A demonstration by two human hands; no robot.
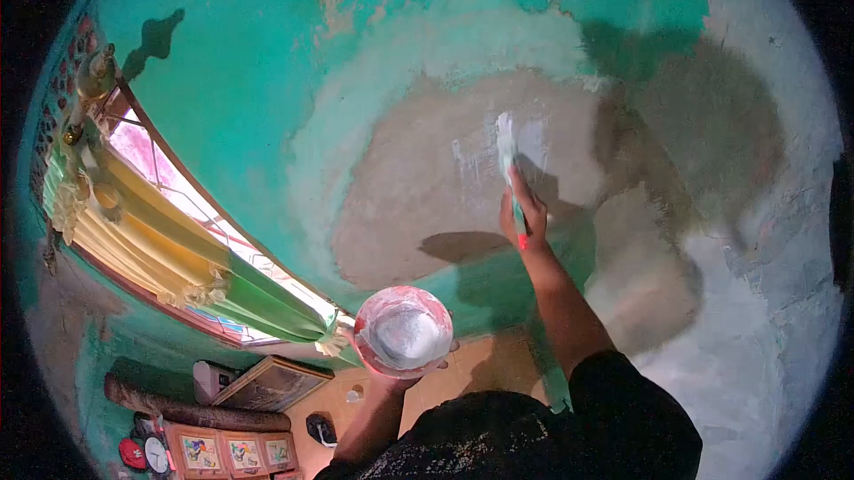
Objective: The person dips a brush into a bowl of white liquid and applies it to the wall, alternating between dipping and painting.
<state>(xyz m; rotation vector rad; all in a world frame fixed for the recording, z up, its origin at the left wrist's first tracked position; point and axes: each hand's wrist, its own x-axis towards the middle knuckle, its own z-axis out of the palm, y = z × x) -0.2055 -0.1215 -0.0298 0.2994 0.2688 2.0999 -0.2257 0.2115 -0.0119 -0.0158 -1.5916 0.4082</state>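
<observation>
A single head-worn camera looks forward and steeply down, facing a patched green wall (231, 80) at close range.

From above the wearer's black shirt (534, 435), which crowds the bottom edge, the round, wide view bends straight lines and darkens the corners; it peers into the bowl (406, 335) low at centre, meets the white-tipped tool (506, 137) just above mid-frame, and takes in the curtain (151, 222) at left and the more distant floor (507, 364) below.
</observation>
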